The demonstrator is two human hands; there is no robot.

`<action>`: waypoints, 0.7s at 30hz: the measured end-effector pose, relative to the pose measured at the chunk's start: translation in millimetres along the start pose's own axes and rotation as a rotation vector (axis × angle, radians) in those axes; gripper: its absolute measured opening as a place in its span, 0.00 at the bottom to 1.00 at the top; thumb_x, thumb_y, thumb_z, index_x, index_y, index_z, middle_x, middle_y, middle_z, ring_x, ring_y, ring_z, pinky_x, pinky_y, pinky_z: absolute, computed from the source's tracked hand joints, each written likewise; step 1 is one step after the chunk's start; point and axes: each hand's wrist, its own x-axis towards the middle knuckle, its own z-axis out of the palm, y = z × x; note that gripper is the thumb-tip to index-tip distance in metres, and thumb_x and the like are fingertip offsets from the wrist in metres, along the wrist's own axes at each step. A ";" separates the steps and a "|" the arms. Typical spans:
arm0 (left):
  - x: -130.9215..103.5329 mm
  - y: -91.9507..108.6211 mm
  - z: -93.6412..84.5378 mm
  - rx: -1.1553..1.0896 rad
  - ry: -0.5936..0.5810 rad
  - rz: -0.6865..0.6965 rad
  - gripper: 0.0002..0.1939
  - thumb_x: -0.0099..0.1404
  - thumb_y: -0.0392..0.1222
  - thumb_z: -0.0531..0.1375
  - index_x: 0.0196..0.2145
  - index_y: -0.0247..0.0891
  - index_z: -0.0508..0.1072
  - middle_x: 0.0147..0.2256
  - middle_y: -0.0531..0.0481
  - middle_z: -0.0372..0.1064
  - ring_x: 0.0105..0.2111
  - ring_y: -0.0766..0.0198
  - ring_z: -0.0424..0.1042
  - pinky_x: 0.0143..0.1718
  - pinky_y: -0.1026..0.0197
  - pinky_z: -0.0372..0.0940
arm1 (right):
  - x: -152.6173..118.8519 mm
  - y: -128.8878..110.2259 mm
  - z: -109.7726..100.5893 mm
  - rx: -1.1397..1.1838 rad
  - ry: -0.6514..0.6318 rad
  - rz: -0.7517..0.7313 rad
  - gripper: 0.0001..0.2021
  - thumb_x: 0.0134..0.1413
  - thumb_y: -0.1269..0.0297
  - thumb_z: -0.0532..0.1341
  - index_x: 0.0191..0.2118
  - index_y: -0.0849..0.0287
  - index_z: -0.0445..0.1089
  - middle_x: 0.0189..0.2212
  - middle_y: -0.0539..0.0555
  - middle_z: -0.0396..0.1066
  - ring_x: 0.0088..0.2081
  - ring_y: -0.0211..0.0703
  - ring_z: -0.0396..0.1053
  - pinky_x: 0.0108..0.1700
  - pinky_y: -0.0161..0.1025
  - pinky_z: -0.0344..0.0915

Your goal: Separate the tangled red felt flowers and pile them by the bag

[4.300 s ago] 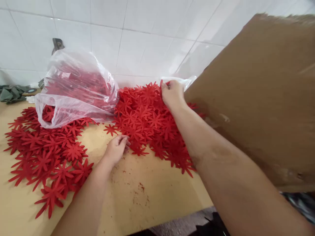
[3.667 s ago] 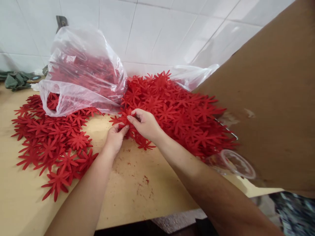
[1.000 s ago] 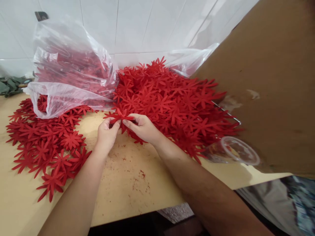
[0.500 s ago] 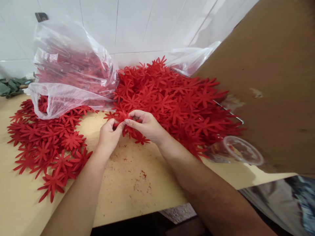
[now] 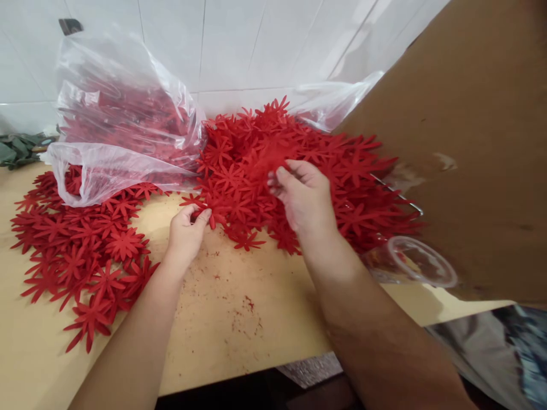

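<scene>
Handling of red flower cutout (image 5: 212,220) pinched in left hand (image 5: 187,232), right hand (image 5: 308,199) over right pile (image 5: 239,171), grip too blurred to tell, likely calling for light fingertips next.

moderate, diffuse light leaves white glare on the plastic bag (image 5: 123,102) beyond the left grip (image 5: 187,232) and a pale sheen on the tiled wall (image 5: 239,51). motion blur softens the right grip (image 5: 306,196); rightward of it, the cardboard (image 5: 470,142) looks dimmer.
</scene>
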 end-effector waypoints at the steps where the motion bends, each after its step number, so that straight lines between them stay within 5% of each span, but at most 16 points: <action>1: -0.4 -0.3 0.1 0.021 -0.006 -0.010 0.03 0.54 0.36 0.58 0.26 0.35 0.67 0.22 0.56 0.63 0.23 0.71 0.60 0.29 0.65 0.56 | 2.4 2.0 -3.2 -0.094 0.045 -0.093 0.11 0.49 0.57 0.59 0.38 0.54 0.66 0.33 0.53 0.68 0.33 0.41 0.68 0.33 0.42 0.67; 5: -3.3 0.1 1.9 0.127 -0.005 0.000 0.10 0.54 0.39 0.58 0.20 0.36 0.61 0.18 0.58 0.56 0.20 0.72 0.54 0.25 0.66 0.52 | -9.9 -11.7 3.2 -0.299 0.005 -0.274 0.18 0.48 0.55 0.60 0.45 0.55 0.66 0.46 0.59 0.67 0.47 0.48 0.66 0.45 0.49 0.66; 10: -2.3 -1.0 0.9 0.148 0.013 0.006 0.14 0.55 0.43 0.58 0.19 0.37 0.58 0.17 0.59 0.51 0.19 0.73 0.49 0.23 0.65 0.49 | -45.7 -37.8 34.1 -0.108 -0.488 -0.057 0.14 0.48 0.56 0.60 0.38 0.61 0.69 0.35 0.57 0.72 0.35 0.40 0.70 0.38 0.41 0.68; 13: -0.2 -4.2 0.1 0.094 0.016 -0.031 0.12 0.55 0.43 0.58 0.20 0.37 0.59 0.18 0.59 0.52 0.20 0.72 0.51 0.25 0.65 0.51 | -53.6 -37.8 42.8 -0.045 -0.666 0.039 0.13 0.45 0.56 0.62 0.32 0.61 0.69 0.29 0.53 0.71 0.29 0.36 0.68 0.34 0.37 0.67; 21: -2.3 -2.8 1.6 -0.008 -0.118 -0.029 0.04 0.54 0.39 0.57 0.27 0.35 0.66 0.23 0.55 0.61 0.23 0.72 0.58 0.30 0.65 0.56 | -41.4 -24.5 39.3 0.042 -0.525 0.070 0.11 0.46 0.56 0.60 0.26 0.60 0.68 0.24 0.50 0.69 0.27 0.35 0.64 0.33 0.37 0.64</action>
